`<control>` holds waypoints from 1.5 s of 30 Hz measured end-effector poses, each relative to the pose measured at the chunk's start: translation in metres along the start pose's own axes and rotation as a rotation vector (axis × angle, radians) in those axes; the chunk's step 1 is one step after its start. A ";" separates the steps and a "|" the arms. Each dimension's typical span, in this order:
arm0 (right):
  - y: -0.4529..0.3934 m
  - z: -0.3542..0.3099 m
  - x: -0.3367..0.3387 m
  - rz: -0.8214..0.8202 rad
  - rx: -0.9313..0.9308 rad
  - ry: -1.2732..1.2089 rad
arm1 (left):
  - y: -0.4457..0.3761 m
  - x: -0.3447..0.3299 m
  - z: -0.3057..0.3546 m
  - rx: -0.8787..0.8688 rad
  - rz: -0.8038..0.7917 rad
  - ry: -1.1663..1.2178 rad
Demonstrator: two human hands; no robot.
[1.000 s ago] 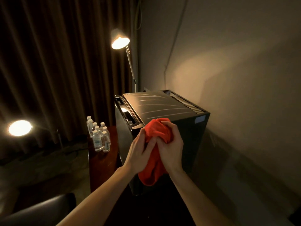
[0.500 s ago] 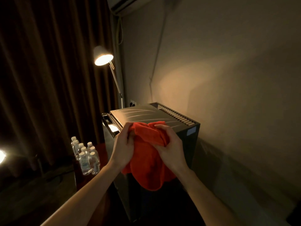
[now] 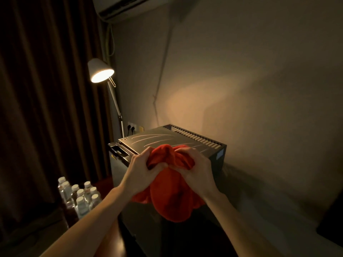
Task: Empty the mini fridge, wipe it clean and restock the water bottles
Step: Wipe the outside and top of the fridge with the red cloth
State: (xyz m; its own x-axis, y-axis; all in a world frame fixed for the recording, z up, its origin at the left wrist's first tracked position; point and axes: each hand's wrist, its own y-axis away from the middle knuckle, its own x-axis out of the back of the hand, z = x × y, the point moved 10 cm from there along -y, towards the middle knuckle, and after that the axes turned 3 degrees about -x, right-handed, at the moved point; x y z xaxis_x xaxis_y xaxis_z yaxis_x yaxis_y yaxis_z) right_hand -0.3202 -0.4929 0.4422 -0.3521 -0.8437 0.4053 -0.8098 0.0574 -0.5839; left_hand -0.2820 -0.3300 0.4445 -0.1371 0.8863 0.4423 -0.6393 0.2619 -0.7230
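A red cloth point(image 3: 171, 191) hangs bunched in front of the black mini fridge point(image 3: 167, 139). My left hand point(image 3: 138, 172) grips the cloth's upper left part, and my right hand point(image 3: 197, 167) grips its upper right part, both just above the fridge's near top edge. The fridge stands against the wall, its door side facing left. Several small water bottles point(image 3: 79, 195) with white caps stand clustered on a dark wooden table point(image 3: 109, 242) to the fridge's left.
A lit desk lamp point(image 3: 101, 73) on a thin stem rises behind the fridge. Dark curtains point(image 3: 46, 89) hang on the left. An air conditioner point(image 3: 126, 6) sits high on the wall, and a wall socket point(image 3: 132, 127) is behind the fridge.
The camera has tilted upward, so the fridge and bottles sit lower in view. Both hands have regripped the red cloth, spreading apart along its top and bunching it.
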 end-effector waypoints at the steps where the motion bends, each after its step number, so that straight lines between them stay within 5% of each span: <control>1: 0.000 0.000 0.002 0.015 0.003 0.025 | -0.001 -0.001 -0.001 -0.010 -0.027 -0.003; 11: 0.006 0.026 0.008 -0.007 -0.025 0.147 | -0.006 -0.015 0.003 -0.091 -0.137 -0.138; 27: -0.034 0.030 -0.024 0.206 -0.049 0.191 | -0.071 -0.005 -0.046 -0.179 -0.166 -0.102; 31: -0.061 0.059 -0.055 0.104 -0.179 0.360 | -0.109 -0.012 -0.094 -0.261 -0.210 -0.109; 37: -0.070 0.095 -0.062 -0.001 -0.380 0.831 | -0.110 -0.083 -0.143 -0.402 -0.545 -0.246; 40: -0.064 0.077 -0.066 0.014 -0.305 0.942 | -0.103 -0.100 -0.139 -0.464 -0.660 -0.088; 45: -0.043 0.070 -0.094 -0.195 -0.316 0.959 | -0.100 -0.089 -0.122 -0.739 -0.565 -0.137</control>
State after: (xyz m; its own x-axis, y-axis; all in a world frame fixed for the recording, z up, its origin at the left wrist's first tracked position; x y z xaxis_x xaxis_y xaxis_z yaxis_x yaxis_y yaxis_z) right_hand -0.2193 -0.4531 0.3802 -0.3159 -0.0804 0.9454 -0.9306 0.2202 -0.2923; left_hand -0.1136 -0.3883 0.4133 -0.0713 0.5130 0.8554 -0.0024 0.8575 -0.5145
